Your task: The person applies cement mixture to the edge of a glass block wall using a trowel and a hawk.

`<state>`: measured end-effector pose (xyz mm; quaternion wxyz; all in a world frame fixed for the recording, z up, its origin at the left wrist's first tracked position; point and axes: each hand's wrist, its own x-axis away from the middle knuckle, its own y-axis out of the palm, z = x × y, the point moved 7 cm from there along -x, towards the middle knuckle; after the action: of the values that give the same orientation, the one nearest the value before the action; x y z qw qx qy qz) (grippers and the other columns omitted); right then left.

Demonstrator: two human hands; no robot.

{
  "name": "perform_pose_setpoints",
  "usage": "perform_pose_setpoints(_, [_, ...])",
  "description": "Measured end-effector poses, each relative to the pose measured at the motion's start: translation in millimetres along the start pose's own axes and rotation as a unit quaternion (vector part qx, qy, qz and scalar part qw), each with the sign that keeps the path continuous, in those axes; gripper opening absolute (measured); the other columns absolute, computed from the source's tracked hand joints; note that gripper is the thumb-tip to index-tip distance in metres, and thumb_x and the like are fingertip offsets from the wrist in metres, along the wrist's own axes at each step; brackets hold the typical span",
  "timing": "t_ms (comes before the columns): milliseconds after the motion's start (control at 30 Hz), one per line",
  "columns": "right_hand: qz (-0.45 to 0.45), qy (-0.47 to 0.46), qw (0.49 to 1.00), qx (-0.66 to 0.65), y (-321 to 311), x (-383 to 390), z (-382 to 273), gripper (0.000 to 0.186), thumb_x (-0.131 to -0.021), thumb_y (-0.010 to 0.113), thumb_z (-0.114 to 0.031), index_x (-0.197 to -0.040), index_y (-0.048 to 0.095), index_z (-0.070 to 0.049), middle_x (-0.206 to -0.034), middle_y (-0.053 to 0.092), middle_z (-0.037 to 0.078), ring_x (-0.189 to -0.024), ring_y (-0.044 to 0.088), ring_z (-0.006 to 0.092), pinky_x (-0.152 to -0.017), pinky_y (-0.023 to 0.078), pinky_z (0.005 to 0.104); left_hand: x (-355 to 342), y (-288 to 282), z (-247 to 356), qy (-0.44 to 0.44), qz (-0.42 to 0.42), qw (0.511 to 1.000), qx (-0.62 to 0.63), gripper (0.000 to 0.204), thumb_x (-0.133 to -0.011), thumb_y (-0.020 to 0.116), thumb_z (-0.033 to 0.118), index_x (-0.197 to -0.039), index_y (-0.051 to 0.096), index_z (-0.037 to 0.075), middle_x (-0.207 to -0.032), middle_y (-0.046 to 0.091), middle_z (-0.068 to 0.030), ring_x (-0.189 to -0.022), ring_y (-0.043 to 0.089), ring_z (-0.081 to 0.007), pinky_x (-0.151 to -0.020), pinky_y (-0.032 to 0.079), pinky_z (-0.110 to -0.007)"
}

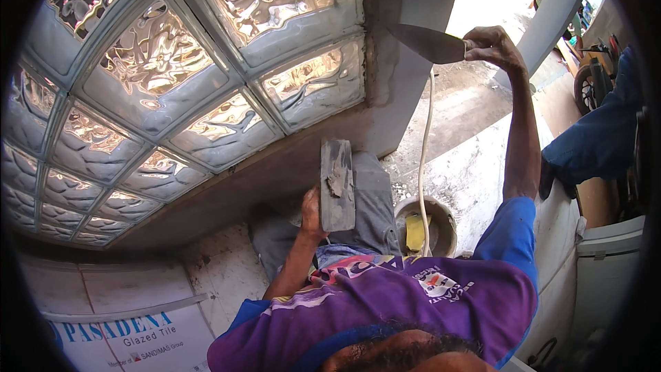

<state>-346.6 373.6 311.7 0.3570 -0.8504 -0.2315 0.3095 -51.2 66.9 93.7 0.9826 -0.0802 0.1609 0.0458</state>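
My right hand (493, 47) is closed on the handle of a pointed trowel (427, 47), raised at upper right with its tip at the grey plastered edge (385, 83) beside the glass block panel (227, 124). My left hand (310, 212) grips a flat rectangular float (337, 182) low in the middle, with grey mortar on its face; its handle is hidden. The float is held over my grey trousers (368, 207), below the panel's lower corner.
A bucket (448, 224) with a yellow item (417, 233) stands right of my legs, a pale cable (428, 124) hanging over it. Another person's jeans-clad leg (592, 138) is at right, near tools and a wheel (586, 89). Printed boxes (131, 282) lie lower left.
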Motion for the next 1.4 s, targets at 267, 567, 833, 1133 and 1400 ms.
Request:
perform_pose_setpoints(267, [0.085,0.105,0.967,-0.215,148,85,-58,0.024,-0.083,0.069,-0.020,-0.093,0.060,0.001,-0.072,0.060,0.007,-0.063,0.059,0.0137,-0.056,0.048,0.0275,3,-2,12,0.060,0.006,0.994,-0.093,0.048,-0.085,0.053,0.031,-0.113,0.056,-0.008,-0.103,0.064,-0.0182,-0.089,0.065,-0.0298,-0.079,0.053,-0.039])
perform_pose_setpoints(567, [0.187,0.129,0.967,-0.112,167,72,-77,0.020,-0.086,0.067,-0.018,-0.087,0.057,-0.001,-0.062,0.055,0.009,-0.057,0.056,0.0192,-0.055,0.044,0.0340,10,-7,32,0.174,0.020,0.965,-0.196,0.042,-0.075,0.063,0.013,-0.113,0.058,-0.005,-0.104,0.064,-0.0192,-0.092,0.064,-0.0354,-0.081,0.051,-0.040])
perform_pose_setpoints(833, [0.200,0.154,0.963,-0.089,168,72,-74,0.021,-0.085,0.067,-0.018,-0.086,0.057,0.000,-0.068,0.059,0.013,-0.061,0.058,0.0228,-0.058,0.045,0.0363,10,-10,26,0.140,0.039,0.973,-0.177,0.036,-0.077,0.063,0.013,-0.105,0.059,-0.008,-0.100,0.065,-0.0207,-0.088,0.065,-0.0366,-0.079,0.051,-0.043])
perform_pose_setpoints(1133, [0.178,0.152,0.969,-0.075,181,87,-61,0.019,-0.084,0.068,-0.016,-0.089,0.058,0.000,-0.068,0.060,0.015,-0.060,0.060,0.0275,-0.059,0.046,0.0374,11,-11,25,0.157,0.025,0.974,-0.161,0.037,-0.078,0.066,0.013,-0.107,0.057,-0.009,-0.102,0.064,-0.0222,-0.091,0.065,-0.0369,-0.080,0.052,-0.042])
perform_pose_setpoints(1400, [0.205,0.113,0.970,-0.068,157,76,-85,0.019,-0.083,0.068,-0.016,-0.089,0.059,0.000,-0.070,0.061,0.014,-0.063,0.061,0.0256,-0.060,0.046,0.0363,15,-11,21,0.208,0.022,0.956,-0.207,0.046,-0.080,0.065,0.015,-0.117,0.051,-0.009,-0.102,0.064,-0.0224,-0.090,0.065,-0.0365,-0.080,0.052,-0.041])
